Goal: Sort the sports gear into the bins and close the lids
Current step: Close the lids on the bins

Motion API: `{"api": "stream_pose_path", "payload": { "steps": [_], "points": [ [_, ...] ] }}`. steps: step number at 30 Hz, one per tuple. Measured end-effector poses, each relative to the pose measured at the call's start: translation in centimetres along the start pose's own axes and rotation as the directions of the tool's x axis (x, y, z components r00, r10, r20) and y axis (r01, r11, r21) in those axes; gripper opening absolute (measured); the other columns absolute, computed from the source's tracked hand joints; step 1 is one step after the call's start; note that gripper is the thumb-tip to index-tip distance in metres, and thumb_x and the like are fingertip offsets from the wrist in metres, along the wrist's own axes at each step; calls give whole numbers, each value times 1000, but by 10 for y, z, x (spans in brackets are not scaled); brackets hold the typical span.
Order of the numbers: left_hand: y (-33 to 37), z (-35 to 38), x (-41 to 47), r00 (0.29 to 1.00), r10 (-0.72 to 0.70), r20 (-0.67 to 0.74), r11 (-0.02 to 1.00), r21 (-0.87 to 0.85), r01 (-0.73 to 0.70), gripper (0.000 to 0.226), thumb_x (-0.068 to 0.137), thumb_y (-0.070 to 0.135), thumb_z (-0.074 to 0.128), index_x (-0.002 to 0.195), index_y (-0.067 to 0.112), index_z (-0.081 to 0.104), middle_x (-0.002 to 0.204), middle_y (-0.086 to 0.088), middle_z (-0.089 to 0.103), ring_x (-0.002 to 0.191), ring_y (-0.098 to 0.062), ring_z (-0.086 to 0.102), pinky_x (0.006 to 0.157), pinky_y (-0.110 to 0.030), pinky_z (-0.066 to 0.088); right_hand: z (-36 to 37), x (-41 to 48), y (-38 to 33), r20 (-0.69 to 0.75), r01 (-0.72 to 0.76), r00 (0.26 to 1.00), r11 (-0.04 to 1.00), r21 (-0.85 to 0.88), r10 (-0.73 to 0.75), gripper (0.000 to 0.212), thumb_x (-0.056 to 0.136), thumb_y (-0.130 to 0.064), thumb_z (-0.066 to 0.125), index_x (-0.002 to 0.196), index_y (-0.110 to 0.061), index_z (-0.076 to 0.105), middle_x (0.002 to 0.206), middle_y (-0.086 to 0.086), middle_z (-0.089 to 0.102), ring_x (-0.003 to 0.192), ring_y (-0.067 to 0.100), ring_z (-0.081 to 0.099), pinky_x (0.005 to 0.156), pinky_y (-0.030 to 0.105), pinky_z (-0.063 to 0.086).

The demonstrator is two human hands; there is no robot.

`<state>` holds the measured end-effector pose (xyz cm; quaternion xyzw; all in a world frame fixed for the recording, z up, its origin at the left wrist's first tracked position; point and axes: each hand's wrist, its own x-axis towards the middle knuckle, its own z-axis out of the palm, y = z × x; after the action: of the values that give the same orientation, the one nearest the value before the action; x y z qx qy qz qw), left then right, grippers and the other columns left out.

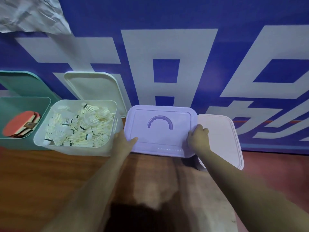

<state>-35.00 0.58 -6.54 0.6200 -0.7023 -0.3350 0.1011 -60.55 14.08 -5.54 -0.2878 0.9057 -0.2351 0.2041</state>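
Lid-closing is the step in hand. Both hands grasp the lavender lid (160,138). The left hand (124,139) holds its nine o'clock edge with the thumb lying on top. The right hand (198,137) has its fingers curled over the three o'clock edge. The lid lies roughly level, with its arched handle (160,117) folded flat. The bin beneath is almost wholly hidden, so I cannot tell whether the lid has seated.

The next move probably calls for squaring the lid's corners over the rim and pressing down evenly on both sides.

At nine o'clock of the lavender lid, the white bin (73,149) sits open and heaped with shuttlecocks (78,126). Its white lid (93,87) leans upright behind it. Farther out at nine o'clock, the teal bin (25,101) holds red table tennis paddles (20,124), with the teal lid (25,81) propped behind. Both of these lids are not yet closed. Just beside the lavender lid at three o'clock lies a pale pink lid (220,139), apparently already on its own bin.

Everything stands on a reddish-brown wooden floor (41,173) against a blue banner (234,39) with large white characters. A crumpled white sheet (30,14) hangs at eleven o'clock of the view.
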Motion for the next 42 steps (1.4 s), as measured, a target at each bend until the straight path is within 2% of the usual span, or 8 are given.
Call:
{"api": "stream_pose_path", "payload": {
  "steps": [4, 20, 24, 27, 29, 32, 34, 42],
  "points": [
    [-5, 8, 7, 1000, -16, 1, 995, 103, 16, 65, 84, 43, 69, 126, -3, 49, 121, -24, 54, 115, -38, 48, 94, -42, 40, 20, 5, 2, -9, 38, 999, 984, -174, -40, 28, 93, -8, 42, 120, -2, 44, 115, 20, 51, 102, 35, 48, 77, 36, 35],
    [-18, 19, 24, 1000, 30, 7, 986, 165, -30, 66, 88, 40, 66, 131, -4, 43, 130, -25, 45, 121, -38, 45, 99, -40, 38, 51, 8, -6, -10, 0, 1000, 984, -176, -2, 38, 93, -9, 47, 130, -5, 39, 127, 16, 47, 113, 31, 50, 97, 40, 48],
    [-13, 19, 30, 999, 39, 21, 980, 192, -42, 68, 89, 37, 65, 135, -6, 39, 134, -27, 42, 123, -39, 44, 100, -38, 36, 57, 8, -4, 18, 31, 999, 987, -155, -29, 53, 103, -26, 34, 152, -14, 17, 157, 6, 24, 142, 26, 30, 115, 39, 30],
    [-18, 22, 31, 987, 139, 77, 973, 177, -150, 74, 95, 35, 56, 151, 2, 19, 153, -25, 20, 142, -37, 24, 114, -39, 25, 61, 2, 5, 58, 100, 994, 965, -243, -88, 64, 102, -16, 35, 156, -18, 1, 164, 5, -4, 151, 23, 8, 118, 33, 19],
    [-24, 27, 31, 957, 273, 99, 931, 223, -288, 75, 96, 48, 42, 153, 6, 17, 160, -21, 4, 149, -34, 7, 121, -42, 13, 62, 3, 10, 51, 143, 990, 963, -230, -134, 70, 97, -8, 38, 156, -18, 0, 163, 6, -9, 151, 23, 5, 117, 33, 22],
    [-30, 36, 32, 931, 350, 103, 875, 319, -364, 97, 80, 69, 20, 153, 6, 14, 161, -17, -1, 150, -32, 0, 119, -40, 4, 70, 0, 10, 4, 131, 991, 976, -172, -133, 64, 102, -34, 36, 156, -17, 7, 164, 4, -3, 151, 21, 5, 120, 35, 23],
    [-34, 40, 35, 923, 371, 104, 849, 364, -382, 99, 81, 72, 22, 153, 5, 13, 161, -18, 1, 149, -33, 3, 119, -42, 6, 79, -2, 8, -21, 125, 991, 968, -217, -133, 70, 101, -51, 28, 156, -14, 5, 164, 7, -3, 151, 23, 1, 122, 34, 13],
    [-40, 47, 43, 898, 425, 113, 804, 409, -432, 94, 84, 68, 35, 143, -6, 36, 151, -33, 26, 140, -45, 29, 113, -49, 29, 83, 0, 7, 18, 122, 992, 942, -313, -123, 69, 102, -51, 23, 155, -12, 4, 163, 12, -6, 151, 27, -4, 122, 36, 6]
  ]
}}
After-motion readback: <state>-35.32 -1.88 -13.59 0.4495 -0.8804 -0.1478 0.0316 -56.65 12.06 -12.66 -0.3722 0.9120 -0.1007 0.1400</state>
